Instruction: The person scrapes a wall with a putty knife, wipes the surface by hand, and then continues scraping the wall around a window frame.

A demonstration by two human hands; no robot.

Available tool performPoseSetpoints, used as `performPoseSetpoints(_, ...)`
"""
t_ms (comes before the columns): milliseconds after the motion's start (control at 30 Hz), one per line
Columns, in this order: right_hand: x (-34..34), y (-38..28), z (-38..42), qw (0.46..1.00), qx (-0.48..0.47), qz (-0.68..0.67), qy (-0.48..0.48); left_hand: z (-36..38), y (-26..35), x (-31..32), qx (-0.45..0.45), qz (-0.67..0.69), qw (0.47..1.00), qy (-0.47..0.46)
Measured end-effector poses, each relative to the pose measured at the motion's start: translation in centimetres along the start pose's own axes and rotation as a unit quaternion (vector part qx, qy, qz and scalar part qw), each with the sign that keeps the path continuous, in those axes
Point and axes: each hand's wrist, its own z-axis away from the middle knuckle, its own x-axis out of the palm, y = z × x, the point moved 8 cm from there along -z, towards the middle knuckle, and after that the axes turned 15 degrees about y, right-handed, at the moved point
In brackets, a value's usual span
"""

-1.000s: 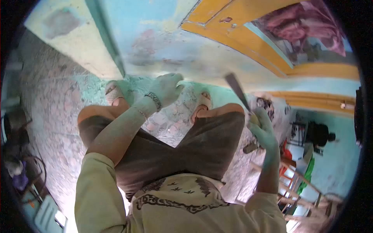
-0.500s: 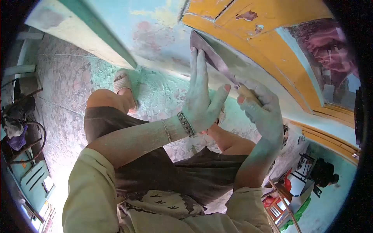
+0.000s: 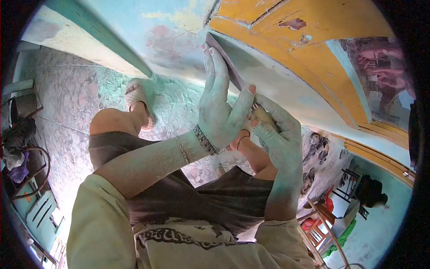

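While the right hand (image 3: 274, 134) gripped the scraper (image 3: 228, 65) by its wooden handle, the left hand (image 3: 219, 107) lay flat, fingers pressing the blade against the wall (image 3: 179, 40) above both hands.

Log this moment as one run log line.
right hand: grips scraper handle | left hand: fingers flat on blade | blade: against wall | posture: squatting
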Motion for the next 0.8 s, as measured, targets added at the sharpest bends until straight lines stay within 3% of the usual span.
performPoseSetpoints(133,0.6,-0.6,-0.4,1.000,0.008,-0.004,0.005,-0.7,0.5,-0.1,0.052,-0.028,0.998,0.019)
performPoseSetpoints(267,0.5,0.1,0.0,1.000,0.001,-0.005,0.002,-0.3,-0.1,-0.5,0.005,0.018,1.000,0.016)
performPoseSetpoints(400,0.7,-0.1,-0.3,0.999,0.012,-0.034,0.001,-0.4,0.8,-0.5,0.062,-0.054,0.996,0.031)
performPoseSetpoints(533,0.9,0.1,-0.2,1.000,-0.021,-0.017,-0.009,-0.3,0.3,-0.7,0.030,-0.003,0.999,0.024)
performPoseSetpoints(667,0.0,-0.3,0.0,1.000,0.006,-0.026,-0.006,-0.2,0.9,-0.2,0.074,-0.033,0.996,0.036)
performPoseSetpoints(800,0.5,-0.7,-0.5,0.998,-0.053,0.029,-0.006,-0.6,0.3,-0.7,0.026,-0.001,0.999,0.037)
